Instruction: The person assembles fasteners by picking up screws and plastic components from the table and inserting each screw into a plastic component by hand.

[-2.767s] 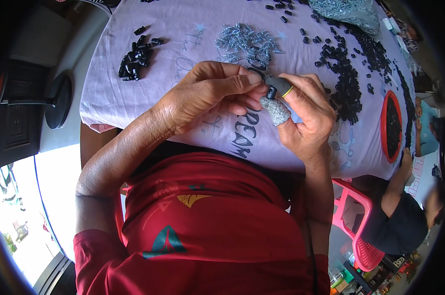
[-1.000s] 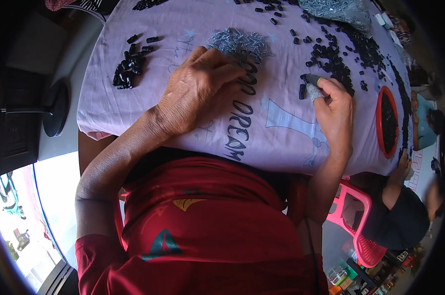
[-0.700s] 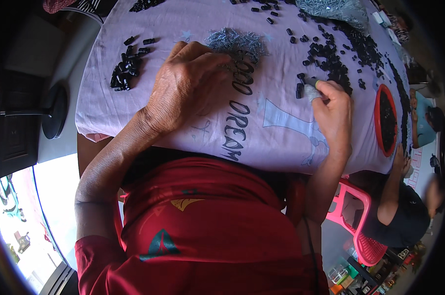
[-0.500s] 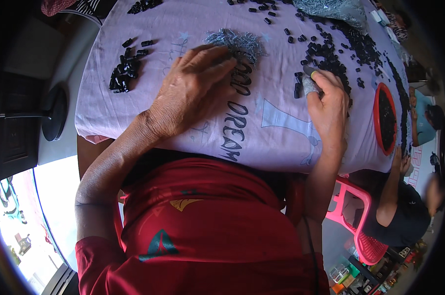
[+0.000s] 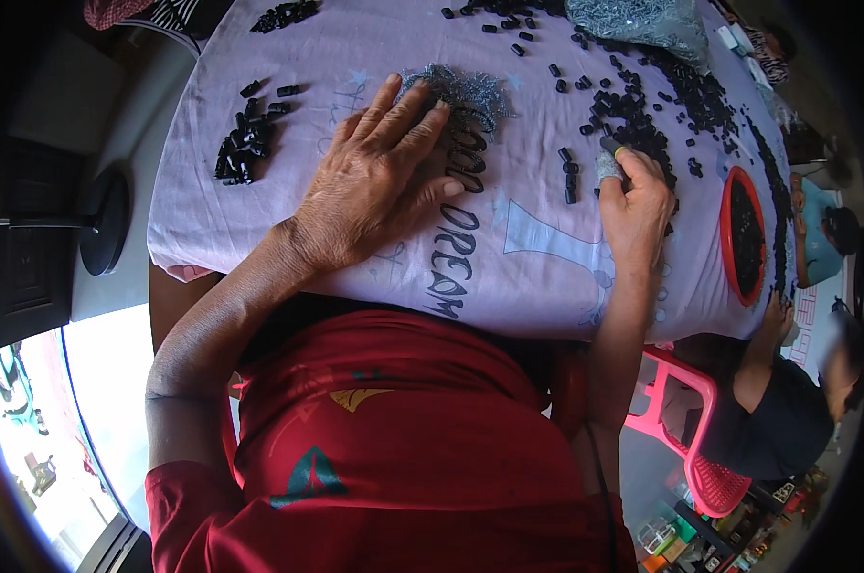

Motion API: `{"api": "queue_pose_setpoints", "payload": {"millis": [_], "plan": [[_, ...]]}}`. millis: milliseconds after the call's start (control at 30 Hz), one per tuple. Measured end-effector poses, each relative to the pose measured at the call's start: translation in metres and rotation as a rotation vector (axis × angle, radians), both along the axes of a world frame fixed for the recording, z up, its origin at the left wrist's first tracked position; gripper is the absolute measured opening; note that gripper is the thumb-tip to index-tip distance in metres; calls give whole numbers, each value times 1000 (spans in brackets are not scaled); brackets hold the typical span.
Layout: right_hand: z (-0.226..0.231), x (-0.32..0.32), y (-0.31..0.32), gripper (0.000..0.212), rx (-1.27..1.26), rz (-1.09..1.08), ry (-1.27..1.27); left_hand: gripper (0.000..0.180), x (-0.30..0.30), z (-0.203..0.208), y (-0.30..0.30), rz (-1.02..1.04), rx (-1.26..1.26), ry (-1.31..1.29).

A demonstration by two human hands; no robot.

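Grip slack and fingers fanned, a person's left hand (image 5: 374, 181) spreads palm down over the cloth-covered surface (image 5: 537, 296), its fingertips at the left edge of a heap of silvery springs (image 5: 475, 94); whether anything lies beneath the palm cannot be told. The right hand (image 5: 637, 201), its thumb and forefinger wearing grey finger covers (image 5: 608, 166), bends its fingers inward beside a scattered pile of small black pieces (image 5: 628, 115); its tips point away from view, so whether they pinch a piece is unclear. Just left of that thumb, a short row of black pieces (image 5: 570, 177) lies on the cloth. Farther left, past the left hand, sits a cluster of longer black parts (image 5: 245, 141). A clear bag of springs (image 5: 637, 31) rests at the far side, and a red bowl (image 5: 728, 248) of dark bits stands near the right edge, close to a black-shirted co-worker (image 5: 776, 420).
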State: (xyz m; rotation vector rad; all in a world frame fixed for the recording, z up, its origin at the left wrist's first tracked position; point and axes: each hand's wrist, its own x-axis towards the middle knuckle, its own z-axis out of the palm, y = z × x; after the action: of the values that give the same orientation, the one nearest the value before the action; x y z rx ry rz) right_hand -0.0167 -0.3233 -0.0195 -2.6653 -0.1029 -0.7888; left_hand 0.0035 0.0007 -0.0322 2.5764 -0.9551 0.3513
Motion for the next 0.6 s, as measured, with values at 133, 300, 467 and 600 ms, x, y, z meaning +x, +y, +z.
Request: {"api": "queue_pose_setpoints", "payload": {"millis": [133, 300, 467, 600], "plan": [[1, -1, -6, 22, 9, -4, -130, 73, 1, -1, 1, 0, -22, 40], [-5, -2, -7, 19, -16, 28, -101, 73, 2, 1, 0, -7, -9, 12], [2, -6, 0, 16, -67, 75, -60, 74, 2, 1, -1, -9, -16, 37], [1, -5, -1, 18, -47, 137, -75, 74, 2, 2, 0, -14, -9, 42]]}}
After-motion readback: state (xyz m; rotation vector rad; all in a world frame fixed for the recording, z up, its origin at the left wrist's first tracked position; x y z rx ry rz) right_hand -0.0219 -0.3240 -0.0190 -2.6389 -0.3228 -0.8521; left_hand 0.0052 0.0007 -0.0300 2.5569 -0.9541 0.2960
